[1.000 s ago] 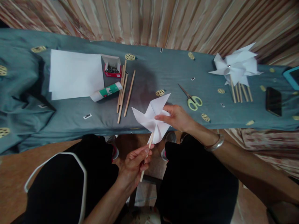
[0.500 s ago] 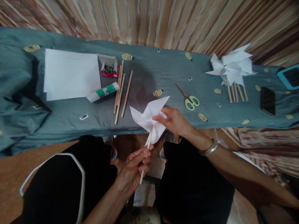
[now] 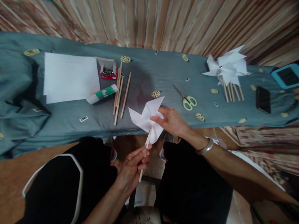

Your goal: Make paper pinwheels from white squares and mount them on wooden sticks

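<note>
A white paper pinwheel [image 3: 146, 119] is held out over the front edge of the table, in the middle of the head view. My right hand [image 3: 171, 121] grips its right side, thumb on top of the paper and fingers partly hidden behind. A thin wooden stick [image 3: 149, 137] runs down from the pinwheel's centre. Around the lower part of that stick, the fingers of my left hand [image 3: 136, 161] are closed. The stick's end pokes out below them. How the stick joins the paper is hidden by my right thumb and the folds.
White paper sheets [image 3: 70, 77], a red box of metal pins [image 3: 108, 70], a glue stick [image 3: 102, 94] and several wooden sticks [image 3: 126, 95] lie left. Scissors [image 3: 188, 101] lie right of centre. Further right are finished pinwheels [image 3: 225, 67], a phone [image 3: 263, 99] and a blue-framed device [image 3: 286, 76].
The view has shifted slightly, so the table things on the right appear a little further left. Both hands keep their hold on the pinwheel and stick, almost unmoved.
</note>
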Demonstrator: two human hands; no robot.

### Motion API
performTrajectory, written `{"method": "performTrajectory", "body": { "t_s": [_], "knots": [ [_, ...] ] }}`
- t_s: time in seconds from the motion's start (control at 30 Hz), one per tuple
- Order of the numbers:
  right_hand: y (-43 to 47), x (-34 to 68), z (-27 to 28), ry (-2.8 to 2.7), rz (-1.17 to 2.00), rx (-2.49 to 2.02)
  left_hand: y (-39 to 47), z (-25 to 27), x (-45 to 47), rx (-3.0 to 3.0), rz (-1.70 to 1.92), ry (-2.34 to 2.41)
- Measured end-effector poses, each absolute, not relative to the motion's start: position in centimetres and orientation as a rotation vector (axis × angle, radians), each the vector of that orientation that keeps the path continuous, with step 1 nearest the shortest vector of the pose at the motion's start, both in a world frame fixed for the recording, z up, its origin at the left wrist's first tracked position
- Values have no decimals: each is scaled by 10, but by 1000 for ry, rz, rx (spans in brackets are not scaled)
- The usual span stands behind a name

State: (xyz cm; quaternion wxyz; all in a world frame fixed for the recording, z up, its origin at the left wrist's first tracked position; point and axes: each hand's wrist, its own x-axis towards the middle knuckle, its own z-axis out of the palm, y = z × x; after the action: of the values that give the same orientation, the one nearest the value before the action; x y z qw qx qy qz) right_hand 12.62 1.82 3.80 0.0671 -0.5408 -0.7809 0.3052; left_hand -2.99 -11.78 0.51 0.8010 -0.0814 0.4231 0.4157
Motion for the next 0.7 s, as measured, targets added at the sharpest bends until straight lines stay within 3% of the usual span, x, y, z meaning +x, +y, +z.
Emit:
{"method": "performTrajectory", "body": {
  "t_s": [0.33, 0.7],
  "knots": [
    [24, 129, 45, -2449, 850, -1588, -117, 6, -30, -140, 940, 897],
    [38, 131, 48, -2423, 1031, -1594, -120, 2, -31, -140, 941, 833]
  ]
}}
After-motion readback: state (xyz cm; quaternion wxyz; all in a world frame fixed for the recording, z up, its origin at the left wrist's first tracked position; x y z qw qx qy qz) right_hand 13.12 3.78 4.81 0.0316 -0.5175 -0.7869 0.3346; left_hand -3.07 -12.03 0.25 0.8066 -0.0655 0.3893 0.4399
